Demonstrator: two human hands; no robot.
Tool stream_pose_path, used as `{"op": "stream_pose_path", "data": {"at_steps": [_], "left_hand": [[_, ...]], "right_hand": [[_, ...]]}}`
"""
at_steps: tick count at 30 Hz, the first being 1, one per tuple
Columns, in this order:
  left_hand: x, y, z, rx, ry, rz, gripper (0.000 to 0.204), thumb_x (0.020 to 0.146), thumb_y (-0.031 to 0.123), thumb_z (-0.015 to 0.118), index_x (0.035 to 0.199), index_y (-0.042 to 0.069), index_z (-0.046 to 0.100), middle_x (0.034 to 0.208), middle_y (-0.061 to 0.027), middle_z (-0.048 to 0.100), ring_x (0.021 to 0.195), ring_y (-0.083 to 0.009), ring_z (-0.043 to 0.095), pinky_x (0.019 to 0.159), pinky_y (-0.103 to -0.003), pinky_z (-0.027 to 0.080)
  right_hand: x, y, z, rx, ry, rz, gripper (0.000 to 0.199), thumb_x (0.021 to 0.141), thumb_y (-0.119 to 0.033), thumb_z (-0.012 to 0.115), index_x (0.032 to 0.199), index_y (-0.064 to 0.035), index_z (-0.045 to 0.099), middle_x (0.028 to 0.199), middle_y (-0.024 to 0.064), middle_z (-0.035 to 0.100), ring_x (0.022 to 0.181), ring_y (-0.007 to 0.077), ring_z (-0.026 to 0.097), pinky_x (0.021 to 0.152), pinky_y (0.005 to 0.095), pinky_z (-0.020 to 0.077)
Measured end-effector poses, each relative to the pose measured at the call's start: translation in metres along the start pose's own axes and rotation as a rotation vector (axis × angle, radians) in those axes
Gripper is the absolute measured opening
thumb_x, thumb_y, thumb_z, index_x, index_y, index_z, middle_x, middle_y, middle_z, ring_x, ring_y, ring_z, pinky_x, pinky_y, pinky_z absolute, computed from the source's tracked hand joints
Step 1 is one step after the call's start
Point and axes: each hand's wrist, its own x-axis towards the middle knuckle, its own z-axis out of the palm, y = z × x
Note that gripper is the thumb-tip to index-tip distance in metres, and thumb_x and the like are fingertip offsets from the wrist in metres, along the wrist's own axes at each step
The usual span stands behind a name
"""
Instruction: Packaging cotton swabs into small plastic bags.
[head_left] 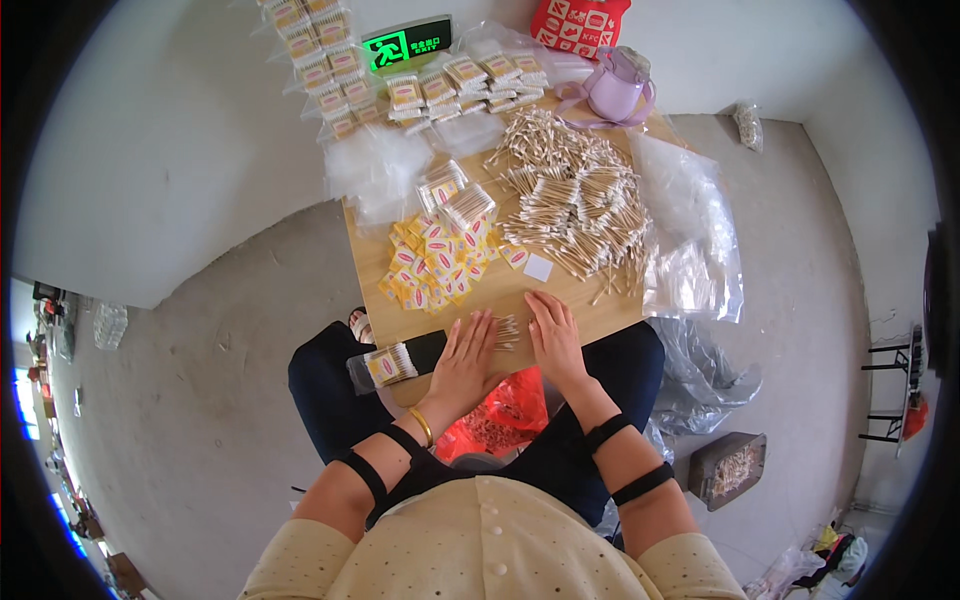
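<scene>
Both hands lie flat, fingers loose and grasping nothing, left hand point(466, 362) and right hand point(553, 340) flanking the small bunch of wooden cotton swabs point(506, 331) between the fingertips on the wooden desk point(600, 312); squaring them calls for gentle, even inward pressure.

Matt wooden table point(600, 318); glossy clear plastic bags point(690, 230).

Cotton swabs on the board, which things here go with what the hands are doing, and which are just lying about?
In use:
left hand
right hand
small swab bundle between them
loose swab heap
yellow label slips
wooden board

Lying about:
lilac jug
green lit sign
red bag
tray of swabs on the floor
</scene>
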Motion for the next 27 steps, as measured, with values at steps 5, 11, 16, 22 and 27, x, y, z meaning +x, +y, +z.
{"op": "stream_pose_path", "data": {"at_steps": [5,11,16,22,27], "left_hand": [[-0.006,-0.001,0.001,0.025,0.004,0.004,0.092,0.095,0.054,0.057,0.158,-0.005,0.024,0.167,-0.0205,0.022,0.157,-0.0323,0.017,0.127,-0.051,0.008],[-0.005,-0.002,0.002,0.039,0.003,0.002,0.09,0.096,0.055,0.054,0.157,-0.005,0.025,0.166,-0.0201,0.023,0.157,-0.0322,0.017,0.127,-0.053,0.009],[-0.006,-0.002,0.003,0.05,0.03,0.015,0.088,0.097,0.054,0.052,0.157,-0.005,0.025,0.166,-0.0193,0.023,0.156,-0.0317,0.018,0.127,-0.054,0.01],[-0.007,-0.002,0.0,0.009,0.052,0.022,0.088,0.098,0.054,0.051,0.158,-0.004,0.023,0.167,-0.0183,0.023,0.156,-0.0305,0.02,0.127,-0.054,0.011],[-0.006,-0.001,-0.002,0.011,0.038,0.004,0.089,0.098,0.054,0.051,0.159,-0.003,0.021,0.167,-0.0171,0.023,0.157,-0.0292,0.018,0.127,-0.053,0.01]], "right_hand": [[0.002,-0.005,0.0,0.023,0.035,-0.009,0.035,0.091,-0.008,0.062,0.126,-0.0099,0.064,0.133,0.0119,0.057,0.125,0.0344,0.051,0.106,0.0473,0.041],[0.021,-0.001,0.006,0.004,0.017,-0.016,0.023,0.081,-0.008,0.072,0.103,-0.0142,0.069,0.11,0.0076,0.059,0.109,0.0323,0.055,0.096,0.0456,0.0449],[0.037,0.009,0.008,0.098,-0.074,-0.037,0.016,0.08,-0.013,0.073,0.096,-0.0147,0.07,0.102,0.0071,0.062,0.106,0.0335,0.057,0.092,0.0462,0.0469],[0.059,-0.003,0.014,0.015,-0.188,-0.09,0.011,0.079,-0.018,0.074,0.086,-0.0122,0.067,0.093,0.0065,0.064,0.102,0.0301,0.06,0.091,0.0442,0.0476],[0.078,-0.015,0.013,-0.222,-0.367,-0.219,0.007,0.08,-0.017,0.072,0.084,-0.0125,0.069,0.092,0.0048,0.067,0.101,0.0261,0.064,0.089,0.0407,0.0478]]}}
